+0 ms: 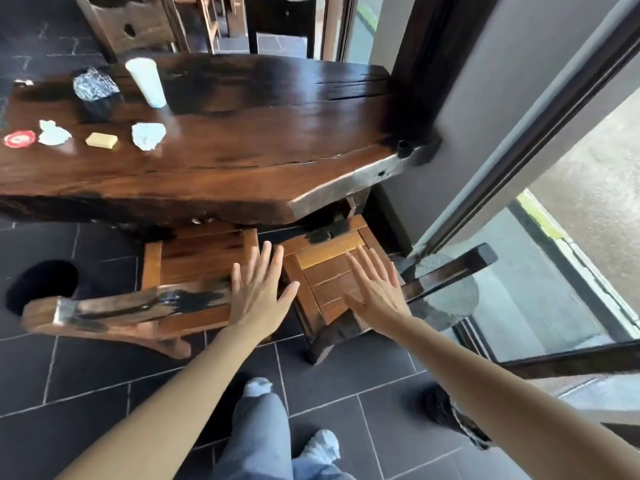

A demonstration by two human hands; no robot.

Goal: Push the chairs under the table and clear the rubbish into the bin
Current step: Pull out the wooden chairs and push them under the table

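Observation:
A dark wooden slab table (242, 140) fills the upper half of the head view. Two wooden chairs stand at its near edge, seats partly under it. My left hand (258, 292) is spread flat at the right end of the left chair's backrest (131, 308). My right hand (375, 289) hovers open over the right chair's seat (329, 268), whose dark backrest (450, 271) angles right. Rubbish lies on the table's left end: a white cup (147, 83), a foil ball (95, 84), two crumpled tissues (149, 135) (53, 133), a yellow packet (101, 140) and a red-and-white wrapper (19, 138).
A third chair (135, 26) stands across the table. A glass door with a dark frame (519, 168) is close on the right. A round black bin (41, 285) sits on the grey floor tiles at left. My legs and shoes are below.

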